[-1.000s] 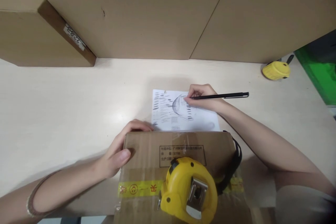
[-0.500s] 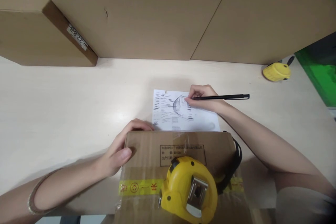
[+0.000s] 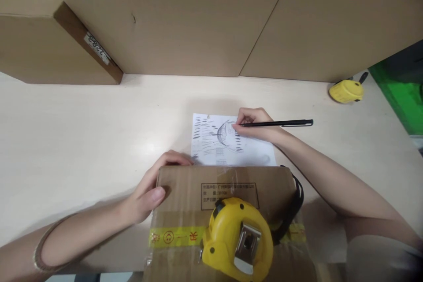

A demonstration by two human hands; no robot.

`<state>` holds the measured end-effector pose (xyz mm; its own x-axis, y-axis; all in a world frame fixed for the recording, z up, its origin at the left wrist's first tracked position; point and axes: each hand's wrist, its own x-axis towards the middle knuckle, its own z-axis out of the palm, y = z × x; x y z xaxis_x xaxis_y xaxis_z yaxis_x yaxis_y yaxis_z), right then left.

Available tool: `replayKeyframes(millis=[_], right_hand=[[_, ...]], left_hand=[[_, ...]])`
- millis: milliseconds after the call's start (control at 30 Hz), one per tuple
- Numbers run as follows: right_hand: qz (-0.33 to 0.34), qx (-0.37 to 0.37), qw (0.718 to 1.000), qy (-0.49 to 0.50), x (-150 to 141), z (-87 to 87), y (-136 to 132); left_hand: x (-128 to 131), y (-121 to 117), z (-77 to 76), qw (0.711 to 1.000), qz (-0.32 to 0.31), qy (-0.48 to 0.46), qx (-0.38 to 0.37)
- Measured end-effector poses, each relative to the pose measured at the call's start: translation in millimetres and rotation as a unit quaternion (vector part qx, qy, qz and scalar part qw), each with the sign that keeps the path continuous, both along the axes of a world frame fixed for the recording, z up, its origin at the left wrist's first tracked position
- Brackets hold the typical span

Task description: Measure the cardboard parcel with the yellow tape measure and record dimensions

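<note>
In the head view my right hand (image 3: 253,120) pinches a black pen (image 3: 280,123) over a white sheet of paper (image 3: 254,152). The pen slants back to the right past my knuckles, and its tip is hidden by my fingers. Dark short strokes and a shaded curved shape cover the sheet's left and middle. My left hand (image 3: 157,185) lies at the sheet's lower left corner, thumb apart from the fingers; its fingertips are partly hidden behind a taped cardboard box (image 3: 185,176). On that box sits a yellow tape measure (image 3: 224,233) with a metal clip and black strap.
A second yellow tape measure (image 3: 346,91) lies at the back right of the pale table (image 3: 82,141). Large cardboard panels (image 3: 185,22) stand along the back. A labelled cardboard box (image 3: 29,48) is at the back left. Something green (image 3: 401,105) shows beyond the right edge.
The view has shifted very slightly. Both hands, the pen and the paper stay practically where they were, and I cannot make out any new mark.
</note>
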<state>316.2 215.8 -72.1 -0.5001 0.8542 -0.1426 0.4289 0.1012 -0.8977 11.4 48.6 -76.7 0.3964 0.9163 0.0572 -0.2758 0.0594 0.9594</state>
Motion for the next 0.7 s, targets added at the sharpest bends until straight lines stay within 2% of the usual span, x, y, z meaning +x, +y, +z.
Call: replayKeyframes(millis=[700], right_hand=[[-0.003,0.002,1.000,-0.014,-0.3,0.4,-0.2]], left_hand=[[-0.8,0.1,-2.4,1.000,0.004,0.007,0.010]])
